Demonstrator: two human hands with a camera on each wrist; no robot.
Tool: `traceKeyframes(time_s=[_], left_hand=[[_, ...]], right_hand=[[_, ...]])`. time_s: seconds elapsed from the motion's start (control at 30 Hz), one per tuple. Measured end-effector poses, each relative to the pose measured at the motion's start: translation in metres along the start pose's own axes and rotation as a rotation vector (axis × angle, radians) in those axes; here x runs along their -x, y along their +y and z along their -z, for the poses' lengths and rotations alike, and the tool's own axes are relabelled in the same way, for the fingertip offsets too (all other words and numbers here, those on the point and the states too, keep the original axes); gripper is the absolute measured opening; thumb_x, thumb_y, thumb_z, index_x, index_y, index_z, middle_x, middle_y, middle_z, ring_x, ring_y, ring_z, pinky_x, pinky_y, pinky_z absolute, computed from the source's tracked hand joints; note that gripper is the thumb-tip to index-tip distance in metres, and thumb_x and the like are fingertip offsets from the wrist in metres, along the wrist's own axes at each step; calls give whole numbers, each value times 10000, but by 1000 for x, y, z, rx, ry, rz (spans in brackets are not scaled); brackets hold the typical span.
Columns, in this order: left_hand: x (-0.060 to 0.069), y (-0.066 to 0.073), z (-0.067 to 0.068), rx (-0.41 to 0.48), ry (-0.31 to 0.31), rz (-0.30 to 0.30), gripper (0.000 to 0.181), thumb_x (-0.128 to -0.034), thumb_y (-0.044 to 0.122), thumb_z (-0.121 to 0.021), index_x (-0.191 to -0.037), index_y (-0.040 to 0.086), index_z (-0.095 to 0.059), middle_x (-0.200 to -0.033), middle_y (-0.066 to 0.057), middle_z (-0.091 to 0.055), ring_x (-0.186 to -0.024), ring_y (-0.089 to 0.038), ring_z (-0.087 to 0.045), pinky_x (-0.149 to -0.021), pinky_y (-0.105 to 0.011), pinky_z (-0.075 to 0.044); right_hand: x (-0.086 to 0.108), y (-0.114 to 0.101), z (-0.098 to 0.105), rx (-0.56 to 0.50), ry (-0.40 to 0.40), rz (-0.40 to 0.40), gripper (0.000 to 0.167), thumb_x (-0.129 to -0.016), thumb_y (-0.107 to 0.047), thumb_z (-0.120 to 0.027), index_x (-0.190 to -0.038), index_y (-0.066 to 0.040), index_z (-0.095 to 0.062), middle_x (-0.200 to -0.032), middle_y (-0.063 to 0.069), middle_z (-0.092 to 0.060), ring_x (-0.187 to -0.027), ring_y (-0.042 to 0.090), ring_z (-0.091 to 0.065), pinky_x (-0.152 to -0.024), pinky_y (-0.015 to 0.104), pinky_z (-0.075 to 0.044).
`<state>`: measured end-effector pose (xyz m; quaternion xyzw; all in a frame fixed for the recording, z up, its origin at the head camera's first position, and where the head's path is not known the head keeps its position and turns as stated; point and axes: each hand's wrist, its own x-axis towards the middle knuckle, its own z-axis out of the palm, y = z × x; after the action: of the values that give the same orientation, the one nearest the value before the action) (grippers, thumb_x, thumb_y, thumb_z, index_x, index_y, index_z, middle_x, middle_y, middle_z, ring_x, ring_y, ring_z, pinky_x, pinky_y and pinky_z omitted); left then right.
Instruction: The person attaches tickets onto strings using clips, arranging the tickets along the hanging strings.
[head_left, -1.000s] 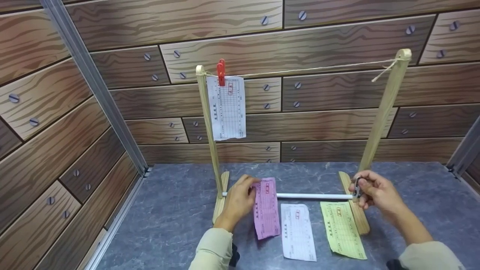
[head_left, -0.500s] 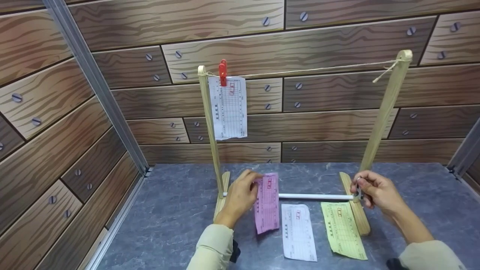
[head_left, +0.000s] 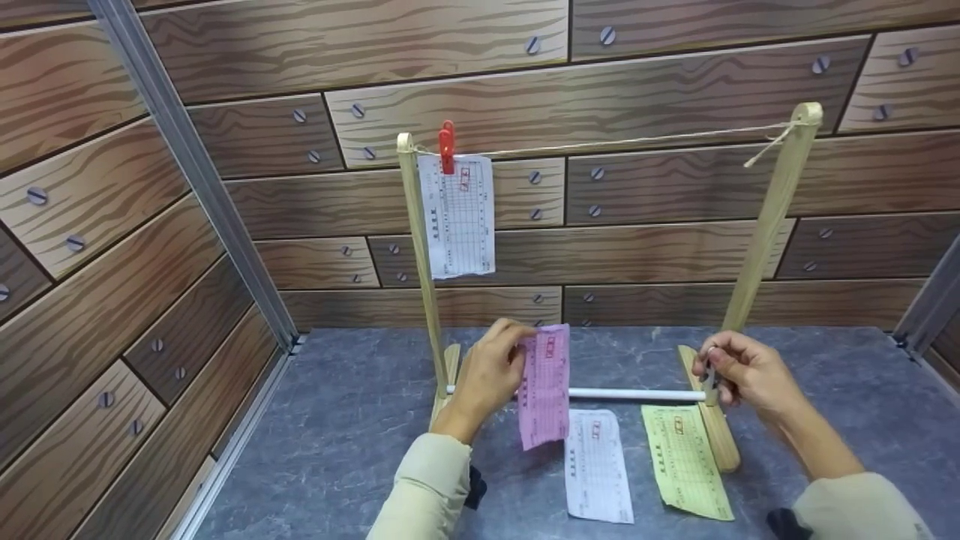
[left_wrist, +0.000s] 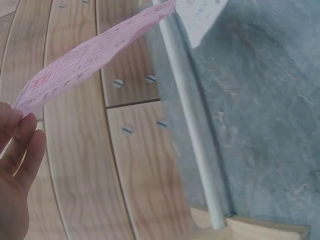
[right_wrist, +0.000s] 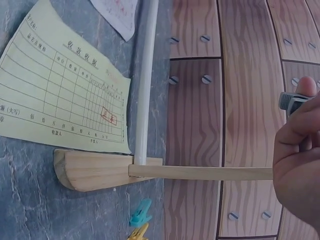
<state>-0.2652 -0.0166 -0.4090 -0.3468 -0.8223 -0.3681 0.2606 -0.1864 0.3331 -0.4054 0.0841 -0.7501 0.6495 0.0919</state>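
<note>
In the head view my left hand (head_left: 491, 371) pinches a pink receipt slip (head_left: 546, 390) by its upper left corner. The slip hangs above the table, in front of a white rod; the left wrist view shows its far end (left_wrist: 155, 15) reaching over the rod. My right hand (head_left: 757, 375) grips a small grey clothespin (right_wrist: 290, 101), mostly hidden by the fingers, beside the right post. A white receipt slip (head_left: 598, 465) and a yellow-green one (head_left: 686, 461) lie on the table. Another white slip (head_left: 461, 217) hangs from the string under a red clothespin (head_left: 447, 146).
A string (head_left: 622, 140) runs between the left wooden post (head_left: 420, 247) and the right wooden post (head_left: 772, 225). The white rod (head_left: 637, 394) joins their feet. Teal (right_wrist: 141, 213) and yellow (right_wrist: 138, 232) clothespins lie on the grey table beyond the right foot.
My left hand has lifted the pink slip up and slightly to the right. The right hand has risen slightly and turned the grey clothespin in its fingers.
</note>
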Motion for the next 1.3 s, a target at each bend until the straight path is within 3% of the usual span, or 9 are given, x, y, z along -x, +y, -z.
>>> traceKeyframes(time_s=[0.33, 0.6, 0.97, 1.3], left_hand=[[-17, 13, 7, -18, 34, -72, 268, -914, -68, -637, -1131, 66, -718, -1076, -7, -645, -823, -105, -602, -686, -216, -501], [-27, 17, 16, 3, 72, -114, 273, -909, -97, -618, -1122, 43, -714, -1074, -34, -651, -771, -120, -564, -639, -227, -465], [-44, 21, 26, 26, 134, -112, 195, -915, -63, -651, -1054, 47, -731, -1022, -25, -672, -853, -127, -622, -741, -236, -517], [-59, 27, 34, 59, 205, -111, 147, -907, -53, -674, -990, 57, -726, -949, -16, -677, -818, -139, -612, -724, -247, -512]], right_hand=[[-1, -5, -2, -50, 33, -21, 205, -1043, -78, -524, -1008, 122, -551, -817, 76, -676, -464, 106, -533, -390, 232, -438], [-3, -12, -3, -45, 24, 14, 207, -1045, -85, -520, -1041, 120, -549, -829, 53, -672, -479, 92, -522, -407, 213, -416], [-9, -25, -4, -47, -30, 38, 239, -1057, -120, -501, -1096, 113, -538, -859, 59, -668, -494, 99, -540, -408, 227, -445], [-14, -39, -5, -70, -64, 68, 272, -1059, -105, -491, -1132, 157, -492, -880, 66, -671, -508, 110, -543, -423, 236, -448]])
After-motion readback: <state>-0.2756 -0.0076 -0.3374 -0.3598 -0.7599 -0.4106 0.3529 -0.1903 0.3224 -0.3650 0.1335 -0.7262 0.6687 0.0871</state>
